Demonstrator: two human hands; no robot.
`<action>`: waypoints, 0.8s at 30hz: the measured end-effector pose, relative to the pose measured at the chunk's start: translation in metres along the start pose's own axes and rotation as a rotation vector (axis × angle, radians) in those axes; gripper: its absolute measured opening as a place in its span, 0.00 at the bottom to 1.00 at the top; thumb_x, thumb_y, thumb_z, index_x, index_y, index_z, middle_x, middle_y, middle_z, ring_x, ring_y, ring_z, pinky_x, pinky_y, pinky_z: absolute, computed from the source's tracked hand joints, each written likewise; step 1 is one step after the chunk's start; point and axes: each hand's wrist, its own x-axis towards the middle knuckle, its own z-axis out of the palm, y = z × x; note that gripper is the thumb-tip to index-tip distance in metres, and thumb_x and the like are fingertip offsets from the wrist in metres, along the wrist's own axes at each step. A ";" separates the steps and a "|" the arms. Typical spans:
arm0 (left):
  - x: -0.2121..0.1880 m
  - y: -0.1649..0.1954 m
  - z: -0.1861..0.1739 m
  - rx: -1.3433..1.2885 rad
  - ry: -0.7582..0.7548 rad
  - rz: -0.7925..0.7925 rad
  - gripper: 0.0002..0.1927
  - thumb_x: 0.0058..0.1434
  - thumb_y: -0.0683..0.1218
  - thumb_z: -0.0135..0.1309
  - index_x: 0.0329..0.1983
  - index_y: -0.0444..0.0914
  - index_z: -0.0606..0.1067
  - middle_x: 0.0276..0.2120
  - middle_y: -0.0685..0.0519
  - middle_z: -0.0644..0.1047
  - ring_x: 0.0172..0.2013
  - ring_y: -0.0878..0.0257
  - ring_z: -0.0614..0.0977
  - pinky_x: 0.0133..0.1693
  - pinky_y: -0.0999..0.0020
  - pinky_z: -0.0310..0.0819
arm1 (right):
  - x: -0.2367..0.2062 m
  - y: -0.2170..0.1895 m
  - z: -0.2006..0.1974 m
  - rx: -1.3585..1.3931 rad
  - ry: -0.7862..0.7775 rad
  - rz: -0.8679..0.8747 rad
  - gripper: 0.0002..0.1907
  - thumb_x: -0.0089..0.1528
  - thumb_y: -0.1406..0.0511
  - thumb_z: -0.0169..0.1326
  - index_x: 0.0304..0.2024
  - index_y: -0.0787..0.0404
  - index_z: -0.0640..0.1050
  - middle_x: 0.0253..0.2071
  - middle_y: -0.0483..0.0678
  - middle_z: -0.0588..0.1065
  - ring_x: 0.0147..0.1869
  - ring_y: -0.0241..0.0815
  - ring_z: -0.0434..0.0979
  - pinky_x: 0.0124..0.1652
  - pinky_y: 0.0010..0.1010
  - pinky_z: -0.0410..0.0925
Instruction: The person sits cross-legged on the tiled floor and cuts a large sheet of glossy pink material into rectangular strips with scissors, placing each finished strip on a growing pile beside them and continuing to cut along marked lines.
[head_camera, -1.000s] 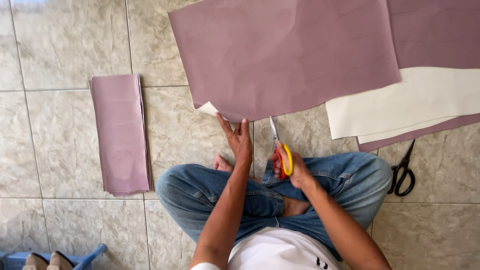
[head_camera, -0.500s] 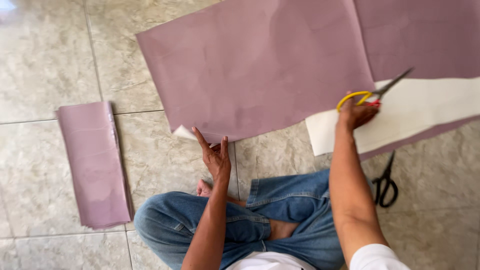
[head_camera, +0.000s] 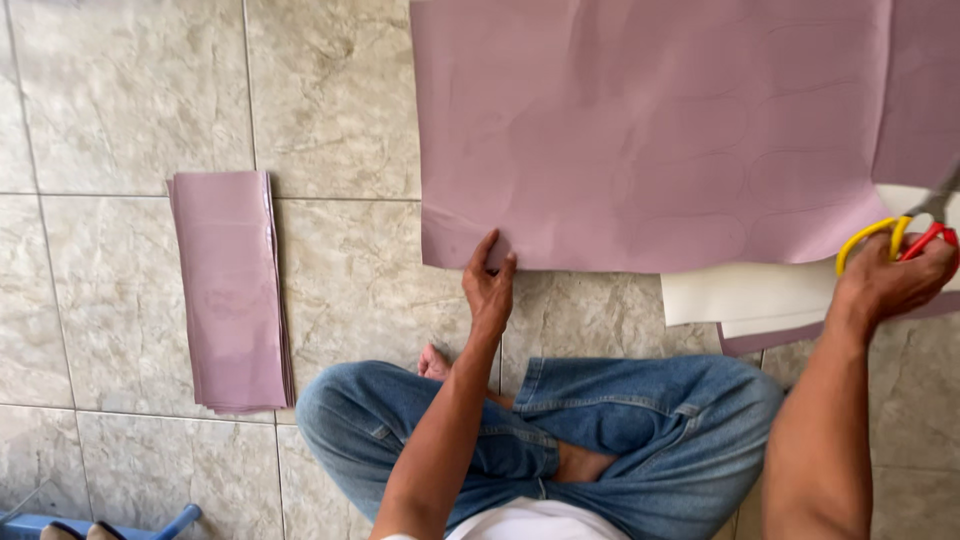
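One large mauve sheet (head_camera: 650, 130), flat, faint oval outlines traced.

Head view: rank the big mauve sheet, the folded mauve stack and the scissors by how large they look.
1. Mauve sheet
2. Folded stack
3. Scissors, partly cut off by the frame edge, in the right hand

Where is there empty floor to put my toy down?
Bare tiles lie above the folded mauve stack, and between that stack and the big mauve sheet. It is crowded on the right: the white sheets, and the right hand with the yellow-handled scissors.
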 end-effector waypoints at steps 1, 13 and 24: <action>-0.001 -0.002 0.003 -0.038 -0.017 -0.035 0.24 0.64 0.44 0.58 0.65 0.37 0.74 0.50 0.48 0.81 0.38 0.61 0.80 0.43 0.66 0.77 | -0.021 -0.003 -0.019 -0.021 -0.105 -0.112 0.07 0.69 0.70 0.58 0.46 0.68 0.75 0.43 0.49 0.80 0.45 0.40 0.82 0.44 0.32 0.74; -0.015 -0.014 -0.006 -0.324 -0.083 -0.220 0.30 0.60 0.39 0.60 0.68 0.37 0.72 0.48 0.43 0.82 0.41 0.62 0.85 0.45 0.71 0.78 | -0.318 -0.151 -0.042 0.626 -1.514 0.928 0.40 0.62 0.36 0.34 0.42 0.65 0.76 0.24 0.45 0.72 0.26 0.39 0.76 0.32 0.31 0.71; -0.033 -0.024 -0.004 -0.395 -0.072 -0.188 0.29 0.62 0.35 0.55 0.68 0.33 0.69 0.52 0.42 0.78 0.41 0.60 0.85 0.44 0.69 0.84 | -0.319 -0.165 0.006 0.494 -1.409 0.689 0.41 0.64 0.37 0.40 0.43 0.69 0.76 0.23 0.45 0.70 0.26 0.36 0.71 0.30 0.28 0.69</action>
